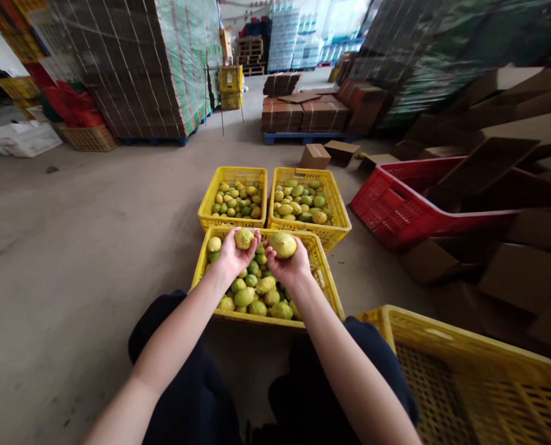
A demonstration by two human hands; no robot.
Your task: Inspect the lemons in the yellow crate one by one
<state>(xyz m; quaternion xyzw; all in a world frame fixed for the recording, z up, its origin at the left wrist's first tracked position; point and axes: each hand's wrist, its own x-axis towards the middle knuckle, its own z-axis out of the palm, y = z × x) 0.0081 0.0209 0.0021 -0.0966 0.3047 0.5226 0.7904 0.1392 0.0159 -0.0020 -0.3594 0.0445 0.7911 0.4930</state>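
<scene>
My left hand holds a small yellow-green lemon with its fingers around it. In my right hand rests a larger yellow-green lemon. Both hands are close together above the near yellow crate, which holds many yellow and green lemons. Just beyond it stand two smaller yellow crates side by side. The left one contains small yellow and green fruit, and the right one contains somewhat larger fruit.
An open yellow crate stands at the lower right. Behind it are a red crate and piled cardboard boxes. Flattened cartons lie on a blue pallet at the back, between tall wrapped stacks.
</scene>
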